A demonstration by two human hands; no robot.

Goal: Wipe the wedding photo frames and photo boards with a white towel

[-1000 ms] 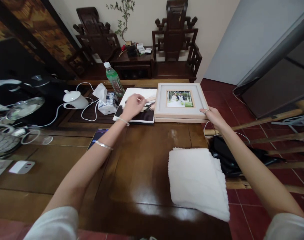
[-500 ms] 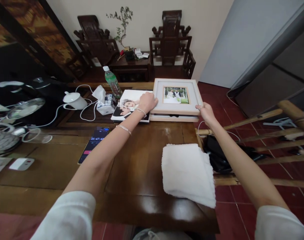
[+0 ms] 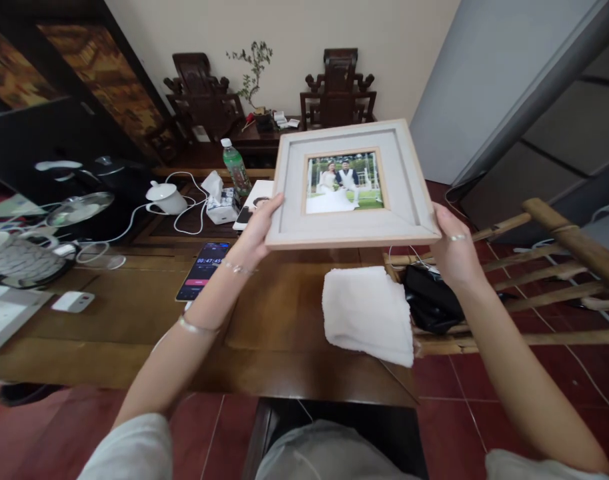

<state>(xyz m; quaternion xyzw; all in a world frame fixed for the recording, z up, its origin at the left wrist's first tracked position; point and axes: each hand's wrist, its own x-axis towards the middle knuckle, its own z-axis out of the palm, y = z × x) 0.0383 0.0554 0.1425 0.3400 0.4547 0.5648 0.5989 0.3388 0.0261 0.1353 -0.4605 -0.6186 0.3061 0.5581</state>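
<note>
I hold a pale wooden picture frame (image 3: 404,193) with a wedding photo up in the air above the dark wooden table (image 3: 134,327). My left hand (image 3: 258,227) grips its left edge and my right hand (image 3: 453,245) grips its right edge, fingers closed round the rim. Under the frame, a folded white towel (image 3: 367,313) lies on the table near its right edge. A flat photo print (image 3: 254,203) lies further back, partly hidden by my left hand and the frame.
A phone (image 3: 203,270) with a lit screen lies left of my left arm. Behind it stand a tissue box (image 3: 220,203), a green bottle (image 3: 234,167), a white teapot (image 3: 165,197) and white cables. A black bag (image 3: 429,300) rests on a bamboo rack at the right.
Both hands took the frame by its sides and lifted it off the stack at the back of the table, bringing it up and toward me. The left hand left the photo print.
</note>
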